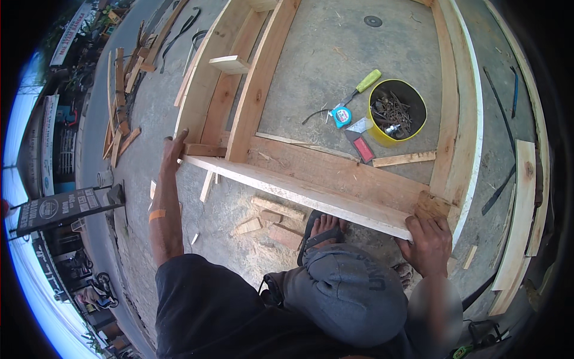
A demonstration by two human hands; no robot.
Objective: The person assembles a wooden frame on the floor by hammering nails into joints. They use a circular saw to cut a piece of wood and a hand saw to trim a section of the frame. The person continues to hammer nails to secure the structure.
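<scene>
A large frame of pale wooden boards [305,192] lies before me, its near board running between my hands. My left hand [174,147] is closed around the near left corner. At the other end, my right hand [428,240] has its fingers curled over the board's top edge by the right corner. Inside the frame stands a yellow bucket [382,136] holding many nails. Beside it lie a blue tape measure [341,116], a tool with a green handle [368,80], a red block-like object [362,149] and a short wood strip [405,158].
Wood offcuts [285,236] and sawdust lie by my sandalled foot [324,228]. Long planks [518,212] rest at the right, near a dark strap or bar [500,190]. Scrap wood [122,99] is piled at the far left, beside a road with a dark sign board [66,207].
</scene>
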